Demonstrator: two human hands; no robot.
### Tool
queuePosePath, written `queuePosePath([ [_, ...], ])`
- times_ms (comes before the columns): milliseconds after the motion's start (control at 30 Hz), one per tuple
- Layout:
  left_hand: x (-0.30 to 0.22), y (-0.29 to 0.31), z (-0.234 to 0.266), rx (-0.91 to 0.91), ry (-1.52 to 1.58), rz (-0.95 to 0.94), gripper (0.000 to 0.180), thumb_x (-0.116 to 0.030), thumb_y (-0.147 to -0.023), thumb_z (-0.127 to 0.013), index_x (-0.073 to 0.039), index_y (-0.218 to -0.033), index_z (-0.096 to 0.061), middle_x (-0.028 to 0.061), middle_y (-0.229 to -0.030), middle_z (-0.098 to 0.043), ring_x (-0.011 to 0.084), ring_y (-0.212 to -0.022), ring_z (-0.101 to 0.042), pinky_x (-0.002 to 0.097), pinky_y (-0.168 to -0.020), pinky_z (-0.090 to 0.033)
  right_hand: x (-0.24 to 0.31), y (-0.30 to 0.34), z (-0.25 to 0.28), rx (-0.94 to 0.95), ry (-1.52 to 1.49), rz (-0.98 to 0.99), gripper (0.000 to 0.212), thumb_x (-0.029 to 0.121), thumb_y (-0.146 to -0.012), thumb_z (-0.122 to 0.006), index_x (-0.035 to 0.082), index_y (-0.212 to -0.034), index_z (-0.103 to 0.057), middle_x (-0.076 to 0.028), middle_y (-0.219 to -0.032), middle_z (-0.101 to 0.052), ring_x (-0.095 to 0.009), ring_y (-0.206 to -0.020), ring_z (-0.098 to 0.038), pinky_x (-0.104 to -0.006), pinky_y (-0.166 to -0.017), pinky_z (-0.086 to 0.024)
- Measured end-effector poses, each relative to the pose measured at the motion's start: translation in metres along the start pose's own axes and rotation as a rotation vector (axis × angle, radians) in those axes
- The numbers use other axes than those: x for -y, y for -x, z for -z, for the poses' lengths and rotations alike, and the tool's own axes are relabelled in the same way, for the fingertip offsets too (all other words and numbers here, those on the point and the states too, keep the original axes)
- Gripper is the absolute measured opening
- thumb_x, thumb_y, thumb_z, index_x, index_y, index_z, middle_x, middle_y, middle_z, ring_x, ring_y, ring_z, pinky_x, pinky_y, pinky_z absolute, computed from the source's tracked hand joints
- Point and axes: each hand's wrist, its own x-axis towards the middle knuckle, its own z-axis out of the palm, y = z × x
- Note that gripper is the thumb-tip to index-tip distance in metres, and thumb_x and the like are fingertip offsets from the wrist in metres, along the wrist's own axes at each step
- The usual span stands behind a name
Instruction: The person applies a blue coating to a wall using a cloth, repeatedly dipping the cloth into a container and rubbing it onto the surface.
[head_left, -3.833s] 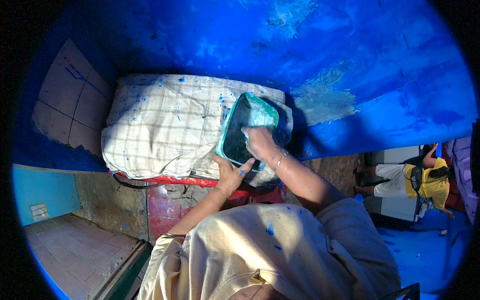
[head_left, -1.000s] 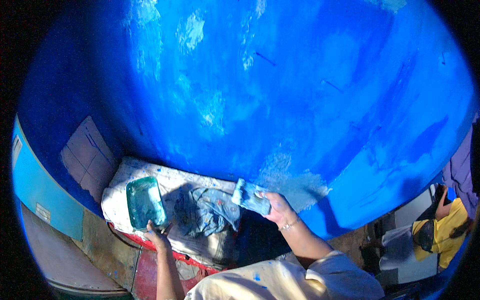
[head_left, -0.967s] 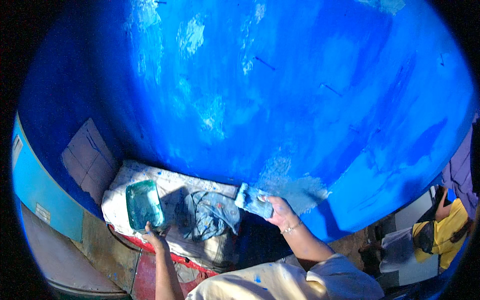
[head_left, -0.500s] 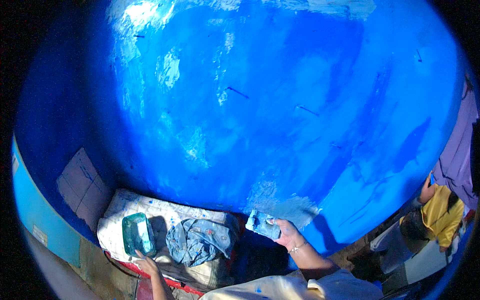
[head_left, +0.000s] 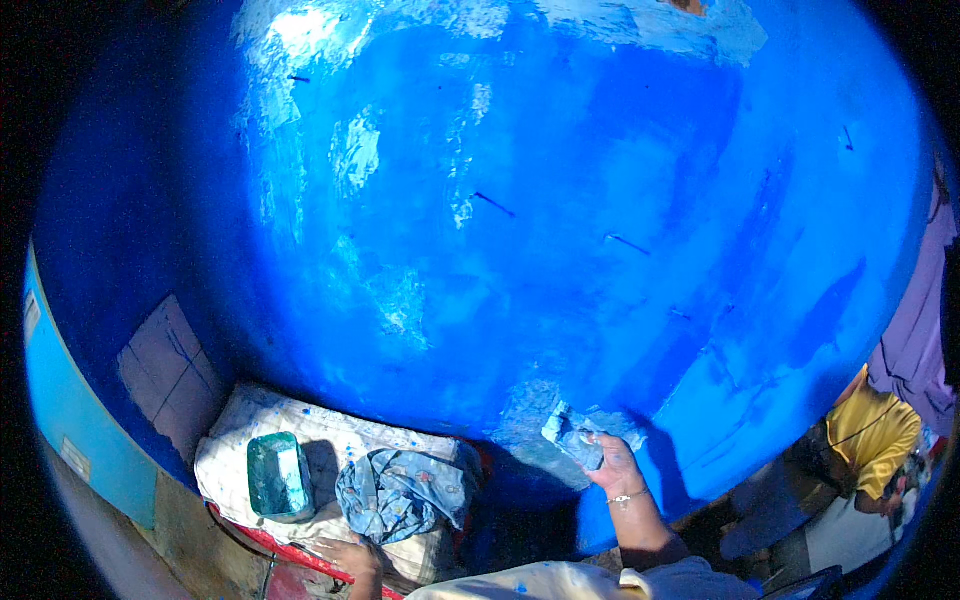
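Observation:
My right hand (head_left: pixel 612 466) is closed around a pale-blue crumpled cloth (head_left: pixel 577 436), which is up against the lower part of the blue wall (head_left: pixel 520 290) over a rough, lighter patch. My left hand (head_left: pixel 347 556) has its fingers stretched out, low over the near edge of the white paint-spotted covering (head_left: pixel 400 432); whether it touches the covering I cannot tell. A green rectangular tub (head_left: pixel 280 477) stands on that covering, beyond my left hand. A bunched blue-grey patterned cloth (head_left: pixel 402 495) lies to the right of the tub.
Several nails (head_left: pixel 494 204) stick out of the wall, which has peeling patches higher up. Another person in a yellow top (head_left: pixel 872 436) is at the right, near a hanging purple cloth (head_left: pixel 915 300). A light-blue panel (head_left: pixel 75 400) stands at the far left.
My right hand has moved right with the pale-blue cloth, which looks more crumpled against the wall. My left hand has left the green tub's near edge and shifted right and down.

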Motion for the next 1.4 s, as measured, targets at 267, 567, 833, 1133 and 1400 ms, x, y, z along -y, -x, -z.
queuePosePath([
  [267, 0.013, 0.005, 0.016, 0.259, 0.455, 0.029, 0.093, -0.042, -0.085, -0.059, 0.004, -0.144, -0.003, 0.0298, -0.147, -0.006, 0.0425, -0.136, -0.013, 0.0494, -0.11, -0.019, -0.018, 0.003, -0.017, 0.024, 0.002, 0.039, 0.043, 0.006, -0.074, -0.058, -0.007, -0.115, -0.053, -0.02, -0.114, -0.06, -0.034, -0.104, -0.06, -0.0441, -0.095, -0.046],
  [567, -0.04, -0.034, 0.21, 0.143, 0.776, -0.935, 0.047, -0.02, -0.082, -0.055, 0.006, -0.12, -0.044, 0.0275, -0.12, -0.045, 0.0425, -0.122, -0.036, 0.0504, -0.103, -0.024, -0.051, 0.001, -0.018, -0.05, -0.022, 0.088, 0.054, -0.002, -0.069, -0.054, -0.003, -0.123, -0.049, -0.017, -0.122, -0.056, -0.033, -0.114, -0.054, -0.0462, -0.102, -0.04],
  [833, -0.27, -0.096, 0.384, -0.749, 0.758, -1.376, 0.04, -0.022, -0.079, -0.057, 0.0, -0.112, -0.055, 0.0219, -0.112, -0.049, 0.0384, -0.113, -0.042, 0.0521, -0.106, -0.019, -0.027, -0.039, -0.019, 0.06, 0.008, -0.091, 0.053, 0.0, -0.069, -0.059, 0.001, -0.122, -0.051, -0.016, -0.117, -0.058, -0.032, -0.109, -0.057, -0.0471, -0.098, -0.044],
  [1133, -0.454, -0.109, 0.548, -1.212, 0.716, -1.284, 0.048, -0.039, -0.09, -0.051, -0.01, -0.129, -0.051, 0.0253, -0.137, -0.03, 0.0408, -0.127, -0.028, 0.0502, -0.107, -0.022, 0.027, -0.058, -0.005, 0.115, -0.046, -0.135, 0.05, 0.008, -0.066, -0.067, 0.001, -0.115, -0.054, -0.016, -0.109, -0.061, -0.031, -0.101, -0.061, -0.0445, -0.09, -0.048],
  [1400, -0.505, -0.103, 0.624, -1.174, 0.694, -1.13, 0.061, -0.058, -0.092, -0.032, -0.016, -0.134, -0.048, 0.0268, -0.147, -0.014, 0.0452, -0.135, -0.009, 0.0562, -0.11, -0.007, 0.038, -0.046, 0.038, 0.114, 1.745, 0.583, 0.063, 0.017, -0.054, -0.081, 0.002, -0.109, -0.056, -0.016, -0.102, -0.063, -0.03, -0.095, -0.063, -0.0413, -0.084, -0.049],
])
